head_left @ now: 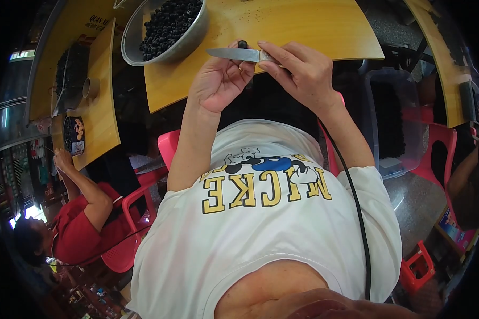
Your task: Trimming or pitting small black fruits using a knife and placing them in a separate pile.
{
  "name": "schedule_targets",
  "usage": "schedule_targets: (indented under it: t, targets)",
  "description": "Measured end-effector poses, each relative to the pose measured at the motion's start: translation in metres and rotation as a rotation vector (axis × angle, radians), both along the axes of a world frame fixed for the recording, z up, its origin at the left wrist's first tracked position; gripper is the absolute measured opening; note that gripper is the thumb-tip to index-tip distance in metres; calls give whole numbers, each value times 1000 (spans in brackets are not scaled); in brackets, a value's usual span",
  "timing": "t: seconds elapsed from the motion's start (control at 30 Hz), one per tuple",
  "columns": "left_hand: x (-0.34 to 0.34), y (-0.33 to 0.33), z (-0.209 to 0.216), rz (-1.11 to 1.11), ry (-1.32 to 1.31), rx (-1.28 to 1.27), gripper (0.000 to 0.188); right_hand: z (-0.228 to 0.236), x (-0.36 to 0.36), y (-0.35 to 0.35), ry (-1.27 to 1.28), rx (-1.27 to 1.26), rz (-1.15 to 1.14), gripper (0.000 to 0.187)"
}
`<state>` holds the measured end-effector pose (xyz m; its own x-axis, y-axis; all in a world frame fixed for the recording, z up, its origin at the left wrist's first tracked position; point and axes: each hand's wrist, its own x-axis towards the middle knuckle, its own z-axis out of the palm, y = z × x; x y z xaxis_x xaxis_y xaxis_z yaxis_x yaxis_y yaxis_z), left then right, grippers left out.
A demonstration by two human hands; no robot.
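Observation:
My right hand (298, 72) grips the handle of a small knife (233, 53), whose grey blade points left. My left hand (221, 80) is curled just under the blade and pinches a small dark round fruit (242, 44) between thumb and fingertips, right against the blade's back. Both hands hover at the near edge of a yellow wooden table (298, 24). A metal bowl (189, 38) heaped with several of the same dark fruits sits on the table to the upper left of my hands.
A second yellow table (98, 114) at left carries a dark tray, a small cup and a box. A person in a red shirt (77, 228) sits there on a red plastic chair. A clear plastic bin (396, 122) stands at right.

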<state>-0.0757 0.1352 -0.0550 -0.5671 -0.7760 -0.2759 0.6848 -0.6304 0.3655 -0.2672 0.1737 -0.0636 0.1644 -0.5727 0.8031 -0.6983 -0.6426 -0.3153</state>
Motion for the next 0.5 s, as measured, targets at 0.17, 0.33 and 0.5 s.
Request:
schedule_targets:
  t: [0.17,0.33,0.5]
  targets:
    - [3,-2,-7,-21,56,-14,19,-1,-1,-1,-12,17,-5,31]
    - [5,-6,-14,6,17,-138,19,0,-1,0,-14,49,12,31]
    - [7,-8,-13,-47,61,-233,18,-2,-2,-2,25,-18,5,30]
